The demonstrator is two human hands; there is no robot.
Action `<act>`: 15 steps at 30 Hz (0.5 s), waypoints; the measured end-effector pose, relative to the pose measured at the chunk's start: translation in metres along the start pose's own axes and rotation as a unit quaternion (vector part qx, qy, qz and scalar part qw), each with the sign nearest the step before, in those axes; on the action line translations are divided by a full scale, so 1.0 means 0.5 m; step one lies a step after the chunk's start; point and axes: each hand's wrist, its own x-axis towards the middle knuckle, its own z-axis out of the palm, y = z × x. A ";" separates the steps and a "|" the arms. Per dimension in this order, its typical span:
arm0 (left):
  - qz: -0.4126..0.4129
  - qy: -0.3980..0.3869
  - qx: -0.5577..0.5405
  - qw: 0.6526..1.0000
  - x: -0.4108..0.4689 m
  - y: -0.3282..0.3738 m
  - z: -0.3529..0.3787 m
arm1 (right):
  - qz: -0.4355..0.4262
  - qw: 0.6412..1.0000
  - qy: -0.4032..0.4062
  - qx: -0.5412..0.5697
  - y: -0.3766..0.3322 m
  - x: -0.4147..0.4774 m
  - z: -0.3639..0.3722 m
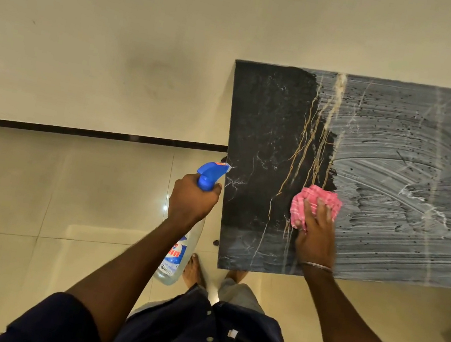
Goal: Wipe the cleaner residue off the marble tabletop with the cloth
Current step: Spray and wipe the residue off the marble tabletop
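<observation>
My right hand [316,232] presses flat on the crumpled pink checked cloth [314,206], fingers spread over it, near the front edge of the black gold-veined marble worktop [266,136], right at the border btwn the clean dark part and the hazy part. My left hand [190,199] is wrapped tight around the neck of the clear spray bottle w/ blue trigger head [211,174], held off the worktop's left edge over the pale glossy tiled floor [35,182], nozzle just beside the slab's edge. Left third or so of the slab looks wiped, deep black. The grey-white streaky cleaner residue [418,162] covers the rest to the right, plus a thin hazy band along the front edge below my hand. So I judge the job approx a third done. To do this step well: keep the palm flat w/ even pressure, work in straight overlapping passes from the clean border outward to the right, not swirls, since swirls just smear the film, as the arcs there show. Refold the cloth to a dry face when it loads up, else it redeposits haze. Don't skip that front strip and the far corners. No need for more spray imo; keep the bottle clear so it doesn't drip on the clean part.
</observation>
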 end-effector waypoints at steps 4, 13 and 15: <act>0.000 -0.001 0.002 1.000 -0.006 -0.002 -0.003 | 0.051 0.998 0.024 -0.005 -0.072 -0.030 0.017; -0.005 -0.006 0.003 1.000 -0.030 -0.010 0.003 | -0.181 0.983 -0.031 0.030 -0.255 -0.114 0.093; -0.006 -0.009 0.007 1.000 -0.033 -0.012 0.005 | -0.213 0.976 -0.050 0.018 -0.226 -0.109 0.081</act>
